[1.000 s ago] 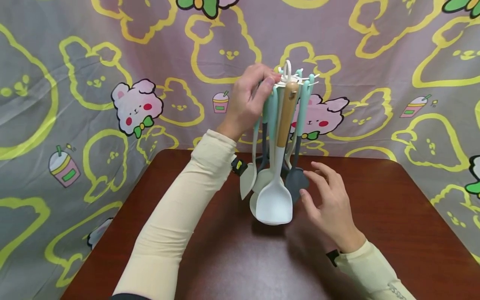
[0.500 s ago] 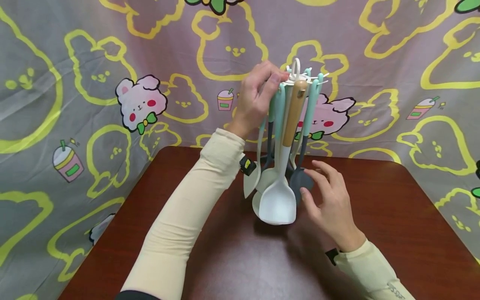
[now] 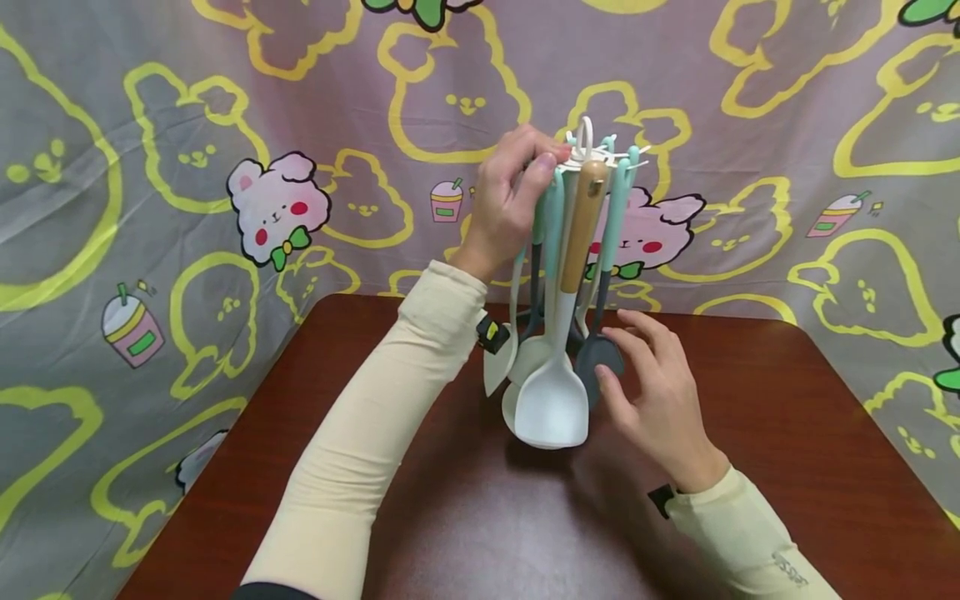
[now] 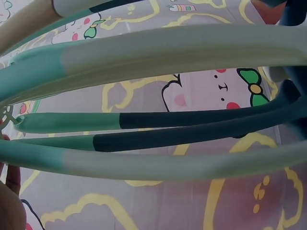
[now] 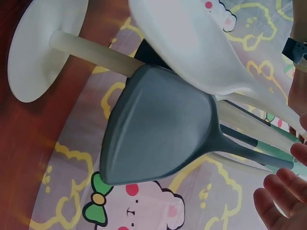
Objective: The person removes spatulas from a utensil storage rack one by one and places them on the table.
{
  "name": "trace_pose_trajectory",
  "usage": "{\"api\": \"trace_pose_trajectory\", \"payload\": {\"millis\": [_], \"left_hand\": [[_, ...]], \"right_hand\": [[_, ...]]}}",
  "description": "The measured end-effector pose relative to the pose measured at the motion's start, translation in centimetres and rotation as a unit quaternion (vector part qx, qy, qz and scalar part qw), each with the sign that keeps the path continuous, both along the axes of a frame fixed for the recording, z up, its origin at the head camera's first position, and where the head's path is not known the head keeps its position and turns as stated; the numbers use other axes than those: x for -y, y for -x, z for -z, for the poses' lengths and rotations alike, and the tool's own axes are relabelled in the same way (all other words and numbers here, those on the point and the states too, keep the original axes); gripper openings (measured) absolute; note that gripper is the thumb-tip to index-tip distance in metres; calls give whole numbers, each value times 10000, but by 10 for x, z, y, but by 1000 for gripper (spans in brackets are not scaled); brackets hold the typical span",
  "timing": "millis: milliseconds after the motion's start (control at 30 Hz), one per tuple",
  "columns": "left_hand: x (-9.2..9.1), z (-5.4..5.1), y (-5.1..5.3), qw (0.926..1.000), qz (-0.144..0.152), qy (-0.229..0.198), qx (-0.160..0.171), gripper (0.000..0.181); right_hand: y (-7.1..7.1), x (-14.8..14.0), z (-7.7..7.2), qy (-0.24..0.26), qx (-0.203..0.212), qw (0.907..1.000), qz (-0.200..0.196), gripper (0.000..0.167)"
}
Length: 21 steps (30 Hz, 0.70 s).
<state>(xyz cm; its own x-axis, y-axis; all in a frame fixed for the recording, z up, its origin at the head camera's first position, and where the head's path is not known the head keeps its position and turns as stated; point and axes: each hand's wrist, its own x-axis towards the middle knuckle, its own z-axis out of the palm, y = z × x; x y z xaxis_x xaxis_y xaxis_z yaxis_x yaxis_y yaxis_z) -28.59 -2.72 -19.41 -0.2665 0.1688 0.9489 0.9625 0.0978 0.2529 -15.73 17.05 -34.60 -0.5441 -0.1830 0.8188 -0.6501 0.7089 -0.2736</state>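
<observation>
A white utensil rack stands upright on the table, its looped top (image 3: 585,157) ringed with hooks. My left hand (image 3: 516,196) holds the edge of that top between thumb and fingers. In front hangs a white spatula (image 3: 553,408) with a wooden handle. Other utensils with mint-green handles hang around it, including a dark grey spatula (image 3: 600,358) on the right, large in the right wrist view (image 5: 158,124). My right hand (image 3: 663,392) is beside this grey spatula, fingers spread and loosely bent, holding nothing; whether a fingertip touches it I cannot tell.
The rack's round white base (image 5: 36,62) and its pole (image 5: 96,53) show in the right wrist view. The dark red-brown table (image 3: 750,375) has a patterned curtain (image 3: 360,100) behind it and at both sides.
The right hand has shifted slightly up and left, closer to the grey spatula. My left hand keeps its hold on the rack's top. The head view has moved a little.
</observation>
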Motion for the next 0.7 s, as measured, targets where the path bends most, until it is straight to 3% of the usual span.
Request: {"api": "trace_pose_trajectory", "payload": {"millis": [167,333,567,700], "left_hand": [[0,-2,1,9993,-331,112,-162,34],[-1,-2,3,9990,-375,147,-212,35],[-2,-2,6,9969,-473,10,-630,34],[-3,-2,7,9970,-482,18,-599,32]], "right_hand": [[3,4,-7,1,-86,9999,-117,43],[6,6,-12,-91,-91,9999,-114,41],[12,14,-19,-18,-156,9997,-172,40],[16,17,-22,30,-210,9996,-184,39]]}}
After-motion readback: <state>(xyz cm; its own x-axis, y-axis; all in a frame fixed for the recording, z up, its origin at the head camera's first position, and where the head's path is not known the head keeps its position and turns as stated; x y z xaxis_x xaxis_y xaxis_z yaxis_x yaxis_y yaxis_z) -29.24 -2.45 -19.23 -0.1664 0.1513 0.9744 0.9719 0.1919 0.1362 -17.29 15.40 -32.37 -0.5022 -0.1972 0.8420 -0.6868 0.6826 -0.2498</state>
